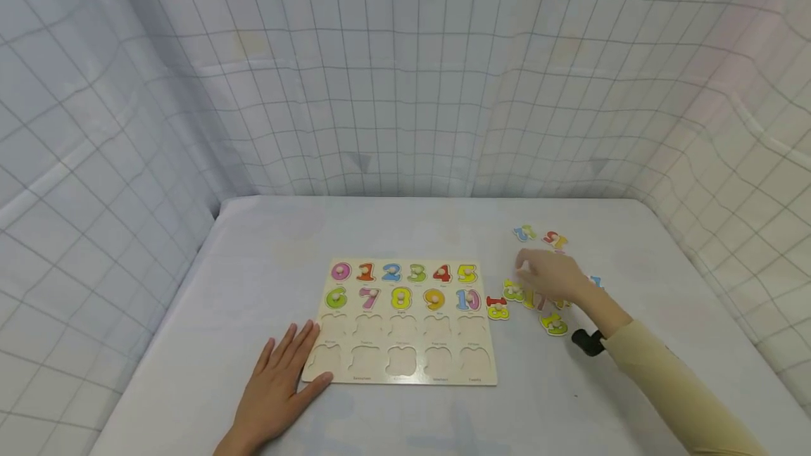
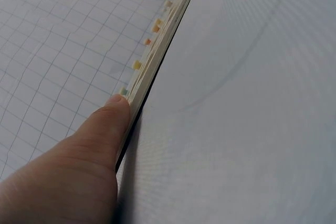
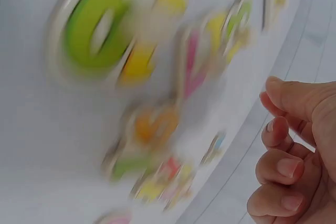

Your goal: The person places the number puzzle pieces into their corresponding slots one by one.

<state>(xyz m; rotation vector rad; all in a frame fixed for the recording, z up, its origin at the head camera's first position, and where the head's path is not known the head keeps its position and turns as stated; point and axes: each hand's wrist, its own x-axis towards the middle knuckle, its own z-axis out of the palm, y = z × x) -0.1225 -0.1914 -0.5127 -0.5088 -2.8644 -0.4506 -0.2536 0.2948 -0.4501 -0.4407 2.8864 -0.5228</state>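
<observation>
A wooden number puzzle board (image 1: pixel 419 363) lies on the table, with knobbed numbers 0 to 10 in its upper two rows and shaped recesses in the lower two. My left hand (image 1: pixel 275 382) rests flat at its left side, fingers straight. The left thumb (image 2: pixel 113 121) touches the board's near edge. To the right, my right hand (image 1: pixel 551 274) hovers over loose number pieces, with fingers loosely curled and no piece visible between them. Below it are a green and yellow piece (image 1: pixel 554 324) and a red and yellow 18 (image 1: pixel 498 309). The right wrist view shows blurred pieces beside the hand (image 3: pixel 294 150).
Farther back on the right lie a blue and green piece (image 1: pixel 524 233) and a red and yellow piece (image 1: pixel 555 240). A black strap-like object (image 1: pixel 588 342) shows by the right wrist. Checked white cloth (image 1: pixel 405 90) hangs behind the white table (image 1: pixel 272 259) and at both sides.
</observation>
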